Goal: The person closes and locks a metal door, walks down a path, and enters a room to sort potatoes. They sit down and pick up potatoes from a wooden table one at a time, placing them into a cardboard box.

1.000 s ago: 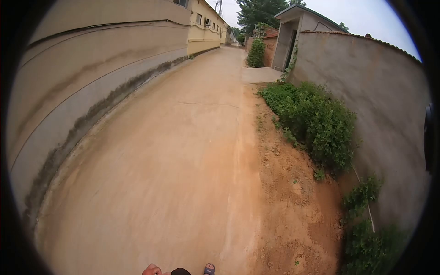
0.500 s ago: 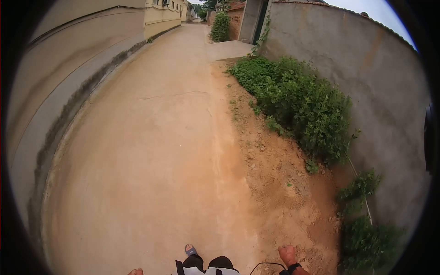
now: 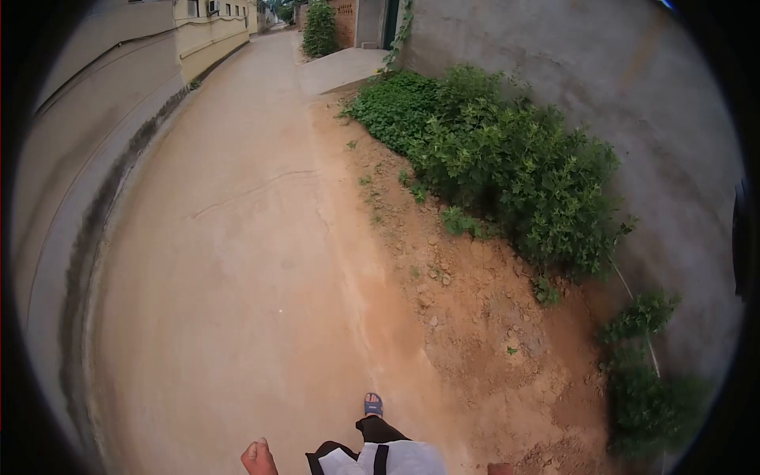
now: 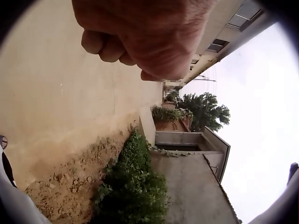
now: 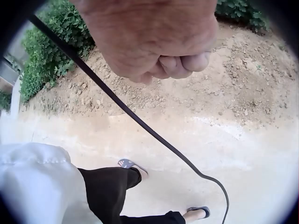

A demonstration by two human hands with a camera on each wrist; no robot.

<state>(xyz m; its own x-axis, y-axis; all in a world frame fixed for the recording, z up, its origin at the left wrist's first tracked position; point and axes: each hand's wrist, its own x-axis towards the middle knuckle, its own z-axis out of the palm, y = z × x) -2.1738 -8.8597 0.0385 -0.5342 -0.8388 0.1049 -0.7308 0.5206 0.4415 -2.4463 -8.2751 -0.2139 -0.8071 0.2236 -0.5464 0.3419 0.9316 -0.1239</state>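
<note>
My left hand [image 3: 259, 457] is low in the head view, over the pavement left of my body. The left wrist view has this hand [image 4: 145, 37] at its top, fingers loosely curled and holding nothing visible. Only a small part of my right hand [image 3: 500, 469] shows at the head view's bottom edge. From the right wrist, that hand [image 5: 154, 39] appears with loosely curled fingers and nothing visible in them. A thin black cable [image 5: 140, 122] crosses below it. One sandaled foot [image 3: 373, 405] is on the pavement.
A pale concrete lane [image 3: 229, 261] runs ahead, with a long wall [image 3: 63, 158] on its left. Along the right lie a strip of rough soil [image 3: 475, 293], green bushes [image 3: 514, 166] and a grey wall [image 3: 657, 119]. A concrete ramp [image 3: 344, 70] meets the lane farther up.
The head view has tilted downward and turned right, so the lane and doorway sit higher and farther left. My left hand shows more fully; my right hand has dropped mostly out of view.
</note>
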